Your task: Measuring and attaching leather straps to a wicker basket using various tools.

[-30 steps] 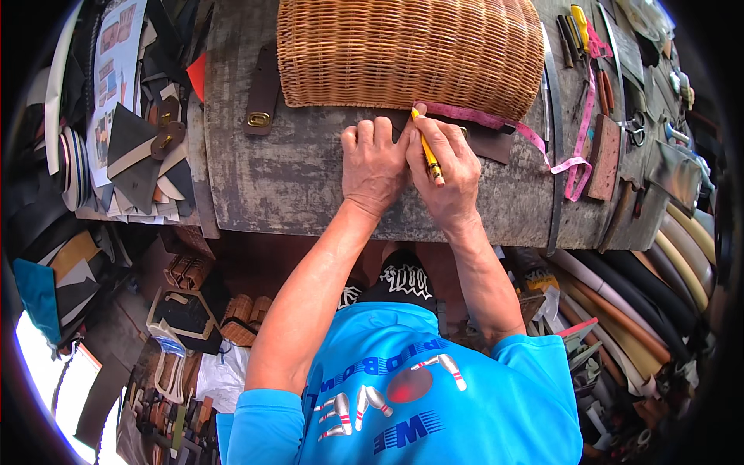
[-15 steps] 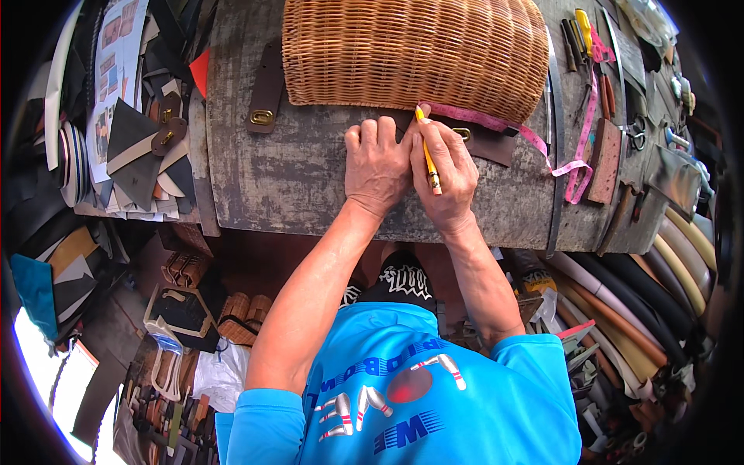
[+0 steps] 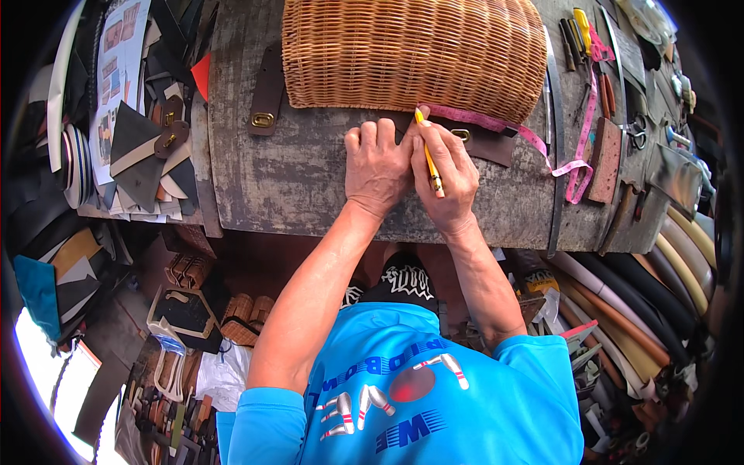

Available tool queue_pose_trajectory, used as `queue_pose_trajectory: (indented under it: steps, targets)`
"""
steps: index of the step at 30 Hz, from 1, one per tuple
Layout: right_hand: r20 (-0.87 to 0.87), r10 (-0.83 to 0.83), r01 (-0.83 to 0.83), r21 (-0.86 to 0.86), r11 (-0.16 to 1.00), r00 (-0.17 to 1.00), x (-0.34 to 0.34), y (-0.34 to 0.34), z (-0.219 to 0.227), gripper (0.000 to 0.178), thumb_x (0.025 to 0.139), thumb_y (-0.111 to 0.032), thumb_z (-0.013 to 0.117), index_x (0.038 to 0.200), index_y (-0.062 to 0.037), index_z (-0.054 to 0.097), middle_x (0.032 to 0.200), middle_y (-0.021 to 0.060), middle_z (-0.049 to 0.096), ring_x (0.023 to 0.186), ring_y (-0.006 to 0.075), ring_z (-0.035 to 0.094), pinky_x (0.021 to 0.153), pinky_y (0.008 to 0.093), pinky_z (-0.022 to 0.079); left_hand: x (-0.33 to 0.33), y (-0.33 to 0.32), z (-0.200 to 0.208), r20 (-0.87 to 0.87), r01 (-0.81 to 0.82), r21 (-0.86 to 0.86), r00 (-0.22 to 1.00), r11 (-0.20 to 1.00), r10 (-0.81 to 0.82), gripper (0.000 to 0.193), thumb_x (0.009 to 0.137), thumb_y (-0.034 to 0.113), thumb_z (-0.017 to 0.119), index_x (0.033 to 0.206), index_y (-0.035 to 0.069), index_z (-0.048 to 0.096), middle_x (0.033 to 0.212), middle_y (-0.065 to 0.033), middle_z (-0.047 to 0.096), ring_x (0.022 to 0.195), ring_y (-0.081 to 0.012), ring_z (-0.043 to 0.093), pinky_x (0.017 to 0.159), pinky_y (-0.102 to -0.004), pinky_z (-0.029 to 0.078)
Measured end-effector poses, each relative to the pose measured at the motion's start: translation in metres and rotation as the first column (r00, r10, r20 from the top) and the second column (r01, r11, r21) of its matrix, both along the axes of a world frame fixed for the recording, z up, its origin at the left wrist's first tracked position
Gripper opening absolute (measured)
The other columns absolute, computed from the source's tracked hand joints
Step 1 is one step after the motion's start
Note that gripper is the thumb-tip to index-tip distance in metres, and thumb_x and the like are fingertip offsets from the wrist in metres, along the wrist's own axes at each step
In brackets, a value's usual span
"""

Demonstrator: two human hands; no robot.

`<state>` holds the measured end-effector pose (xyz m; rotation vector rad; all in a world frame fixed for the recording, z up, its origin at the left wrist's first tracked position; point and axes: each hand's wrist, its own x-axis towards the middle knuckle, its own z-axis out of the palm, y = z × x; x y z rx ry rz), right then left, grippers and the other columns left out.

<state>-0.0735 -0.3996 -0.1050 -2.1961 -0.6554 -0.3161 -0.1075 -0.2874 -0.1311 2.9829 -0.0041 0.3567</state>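
Observation:
A honey-brown wicker basket (image 3: 415, 54) lies on a worn dark workbench (image 3: 287, 190). Along its near edge runs a pink measuring tape (image 3: 473, 118), which trails off to the right. My left hand (image 3: 377, 167) has its fingers curled; its tip presses at the tape's left end beside the basket. In the pinch of my right hand (image 3: 447, 167) is a yellow pencil (image 3: 428, 155), its point at that same tape end. A dark brown leather strap (image 3: 488, 147) with a brass fitting lies partly under the tape. Another leather strap (image 3: 266, 93) with brass hardware sits left of the basket.
At the bench's right are a red-brown block (image 3: 604, 163), scissors (image 3: 637, 132), a yellow-handled tool (image 3: 583, 31) and a long dark strip (image 3: 554, 186). Leather scraps (image 3: 139, 155) and printed sheets (image 3: 116, 70) pile up on the left. Rolled materials (image 3: 620, 294) stand at lower right.
The pencil's rear end has tipped very slightly toward me and to the right. My hands, the tape and the basket stay in nearly the same place.

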Motion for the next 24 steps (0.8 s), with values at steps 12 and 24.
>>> queue_pose_trajectory:
  steps: [12, 24]
  targets:
    - [0.035, 0.021, -0.02, -0.027, 0.999, 0.999, 0.0034, 0.0021, -0.0012, 0.031, 0.08, 0.003, 0.07, 0.111, 0.005, 0.063, 0.101, 0.0168, 0.065, 0.088, 0.0314, 0.067, 0.074, 0.0373, 0.056, 0.0012, 0.0015, -0.0008, -0.01, 0.004, 0.043, 1.0, 0.999, -0.003, 0.048, 0.092, 0.026, 0.053, 0.139, 0.027, 0.054, 0.085, -0.0037, 0.041, 0.081, -0.0219, 0.044, 0.079, -0.0392, 0.038]
    - [0.033, -0.008, 0.008, 0.004, 1.0, 0.999, -0.0006, 0.0026, -0.0025, 0.031, 0.082, 0.004, 0.069, 0.113, 0.0041, 0.064, 0.103, 0.0167, 0.066, 0.09, 0.0306, 0.068, 0.075, 0.0363, 0.057, -0.0007, 0.0009, -0.0019, -0.01, 0.001, 0.012, 1.0, 1.0, -0.001, 0.051, 0.094, 0.024, 0.051, 0.145, 0.026, 0.048, 0.084, -0.0049, 0.042, 0.08, -0.0231, 0.046, 0.079, -0.0397, 0.04]
